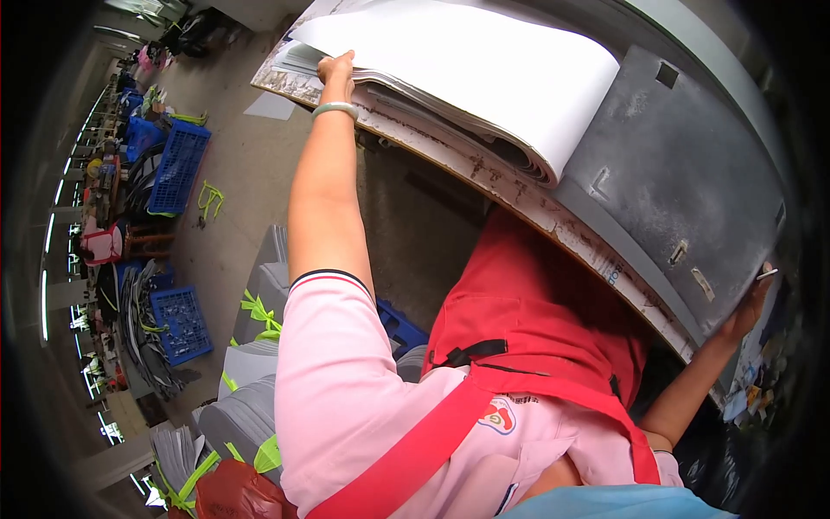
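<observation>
A large white sheet (484, 60) curls back over a stack of similar sheets on the worktable. My left hand (335, 69), with a bracelet at the wrist, is closed on the sheets' edge at the table's far left. A dark grey board (670, 186) with small cut-out slots lies to the right of the fold. My right hand (750, 310) is beside this board's right corner, fingers curled. A thin white stick (767, 275), perhaps a pen, sticks out between its fingers. Whether that hand also touches the board, I cannot tell.
The worn table edge (484, 169) runs slantwise before my red apron (527, 320). Bundles of grey cut sheets (246, 406) tied with lime strips stand at my left. Blue crates (180, 166) and a loose lime strip (210, 201) are on the floor. A person (104, 246) is farther off.
</observation>
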The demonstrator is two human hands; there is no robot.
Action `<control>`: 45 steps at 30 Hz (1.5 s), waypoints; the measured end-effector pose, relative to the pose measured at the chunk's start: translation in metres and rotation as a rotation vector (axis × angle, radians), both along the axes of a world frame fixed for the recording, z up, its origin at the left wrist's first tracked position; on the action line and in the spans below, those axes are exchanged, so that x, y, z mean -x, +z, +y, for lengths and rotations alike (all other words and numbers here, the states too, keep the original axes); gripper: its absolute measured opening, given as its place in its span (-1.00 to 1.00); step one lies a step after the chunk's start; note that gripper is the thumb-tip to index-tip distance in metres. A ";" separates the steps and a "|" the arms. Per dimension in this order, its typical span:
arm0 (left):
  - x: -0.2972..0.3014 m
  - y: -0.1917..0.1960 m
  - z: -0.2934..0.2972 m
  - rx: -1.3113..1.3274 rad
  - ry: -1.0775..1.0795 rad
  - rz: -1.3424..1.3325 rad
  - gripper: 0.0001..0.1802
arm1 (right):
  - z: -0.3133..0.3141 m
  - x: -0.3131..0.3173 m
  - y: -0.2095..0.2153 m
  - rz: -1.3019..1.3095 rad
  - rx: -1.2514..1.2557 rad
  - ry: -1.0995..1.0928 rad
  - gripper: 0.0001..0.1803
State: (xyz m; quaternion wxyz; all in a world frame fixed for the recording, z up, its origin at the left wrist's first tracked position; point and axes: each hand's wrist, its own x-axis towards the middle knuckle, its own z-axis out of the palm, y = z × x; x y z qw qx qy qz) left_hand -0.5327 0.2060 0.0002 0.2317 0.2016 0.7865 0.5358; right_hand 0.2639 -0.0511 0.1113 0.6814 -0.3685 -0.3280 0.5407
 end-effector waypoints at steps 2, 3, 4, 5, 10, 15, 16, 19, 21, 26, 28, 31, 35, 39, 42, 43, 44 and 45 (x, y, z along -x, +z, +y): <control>0.032 0.018 -0.020 -0.138 0.095 0.053 -0.37 | 0.010 0.001 -0.008 0.005 0.013 0.022 -0.56; 0.049 0.028 -0.030 -0.274 0.170 0.089 -0.41 | 0.017 -0.002 -0.015 0.087 0.003 0.097 -0.56; -0.022 0.011 -0.007 -0.221 0.033 0.121 -0.51 | -0.001 -0.018 -0.004 0.072 0.014 0.061 -0.56; -0.019 0.021 -0.012 -0.225 0.036 0.124 -0.51 | -0.001 -0.022 -0.004 0.074 0.010 0.065 -0.56; 0.012 0.011 -0.035 -0.046 -0.247 1.017 -0.48 | 0.003 -0.027 -0.013 0.165 0.016 0.106 -0.57; 0.010 -0.023 -0.032 0.262 -0.196 0.742 -0.39 | -0.006 -0.023 -0.005 0.186 0.027 0.095 -0.60; 0.028 -0.022 -0.037 0.236 -0.161 0.779 -0.35 | -0.003 -0.021 -0.008 0.266 0.013 0.158 -0.60; 0.047 -0.012 -0.046 0.157 -0.145 0.821 -0.32 | 0.001 0.003 0.000 0.332 -0.040 0.239 -0.67; 0.046 0.012 -0.048 0.013 -0.180 0.792 -0.45 | 0.004 -0.014 -0.005 0.399 -0.071 0.247 -0.66; -0.159 0.101 -0.120 -0.528 -0.614 0.671 -0.69 | -0.005 -0.054 -0.008 0.483 -0.060 0.295 -0.68; -0.252 0.109 -0.167 -0.650 -1.022 0.618 -0.77 | -0.019 -0.053 -0.013 0.412 -0.044 0.129 -0.69; -0.362 0.095 -0.225 -0.586 -1.527 0.612 -0.87 | -0.016 -0.020 -0.023 0.335 -0.100 0.130 -0.46; -0.438 0.036 -0.239 -0.656 -1.596 0.970 -0.62 | -0.015 -0.015 -0.047 0.347 -0.042 0.007 -0.48; -0.454 0.021 -0.224 -0.563 -1.595 1.046 -0.62 | -0.025 -0.019 -0.052 0.348 0.014 -0.033 -0.47; -0.460 0.028 -0.213 -0.456 -1.683 0.974 -0.81 | -0.030 -0.027 -0.054 0.308 0.017 -0.026 -0.47; -0.461 0.030 -0.207 -0.454 -1.685 0.982 -0.81 | -0.029 -0.022 -0.050 0.310 0.020 -0.035 -0.47; -0.462 0.033 -0.201 -0.303 -1.714 0.779 -0.80 | -0.028 -0.018 -0.049 0.313 0.022 -0.043 -0.47; -0.462 0.035 -0.196 -0.154 -1.725 0.575 -0.79 | -0.025 -0.019 -0.054 0.319 0.018 -0.042 -0.47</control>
